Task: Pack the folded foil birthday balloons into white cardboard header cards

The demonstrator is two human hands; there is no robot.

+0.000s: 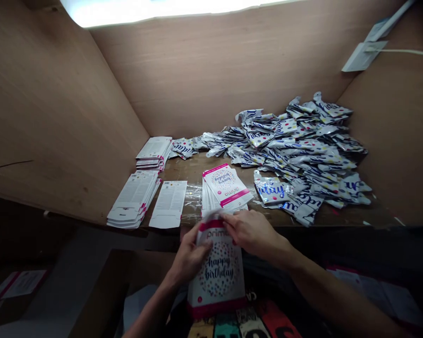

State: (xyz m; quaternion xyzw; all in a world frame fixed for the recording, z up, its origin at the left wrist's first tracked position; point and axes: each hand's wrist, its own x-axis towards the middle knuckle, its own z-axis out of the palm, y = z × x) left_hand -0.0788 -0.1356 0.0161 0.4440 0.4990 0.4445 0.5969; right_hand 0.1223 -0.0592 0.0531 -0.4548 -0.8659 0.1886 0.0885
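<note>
In front of my body stands a white and pink cardboard packet printed "prima" and "happy birthday". My left hand grips its left side, with the thumb on the front face. At its top edge, the fingers of my right hand are closed on the upper corner. The top flap there is smeared by motion. Just beyond my hands, a small stack of similar packets lies on the table, printed face up. To its right is a folded silver foil balloon with blue lettering.
Folded foil balloons form a large heap at the back right. Flat packets are stacked at the left, with another stack behind and a single packet beside them. Wooden panels enclose the table; an open cardboard box sits below.
</note>
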